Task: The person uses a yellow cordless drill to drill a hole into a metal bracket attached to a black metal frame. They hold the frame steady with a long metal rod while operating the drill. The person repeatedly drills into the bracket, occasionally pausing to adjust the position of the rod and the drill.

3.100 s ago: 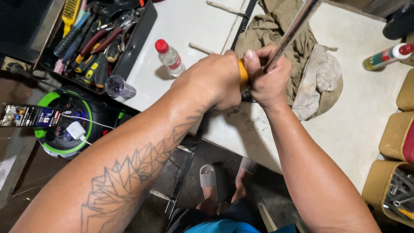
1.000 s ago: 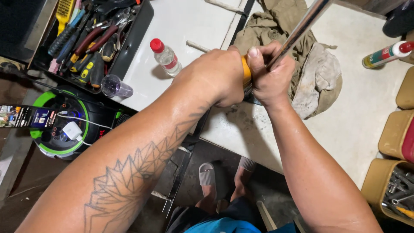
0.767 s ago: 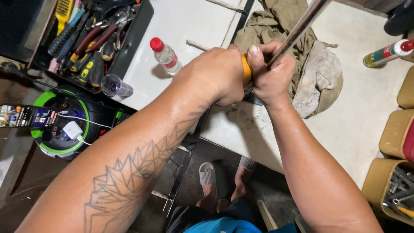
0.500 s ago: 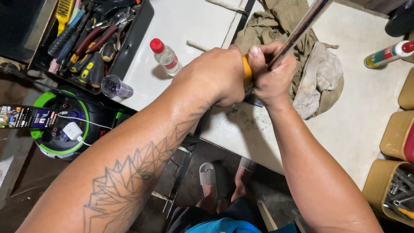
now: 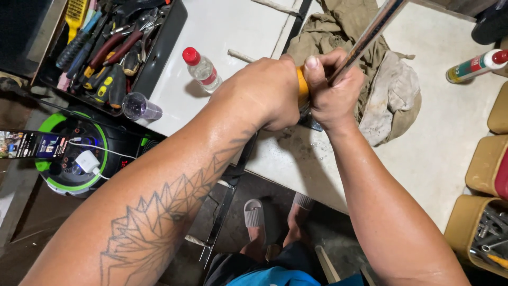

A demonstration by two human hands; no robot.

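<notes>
Item 1: our left hand (image 5: 264, 92) is closed on an orange tool handle (image 5: 302, 87); our right hand (image 5: 333, 90) is closed on a metal rod (image 5: 370, 34), both at the desk (image 5: 450, 137) edge. We judge a pressing or prying step in hand; next calls for a steady grip.

Item 2: clear bottle (image 5: 201, 69), red cap, red label band, left of our hands.

Item 3: green spray can (image 5: 473, 66), far right.

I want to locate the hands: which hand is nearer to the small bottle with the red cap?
Left. The left hand is just right of the bottle; the right hand is farther, beyond the left hand, with its grip on the metal rod.
</notes>
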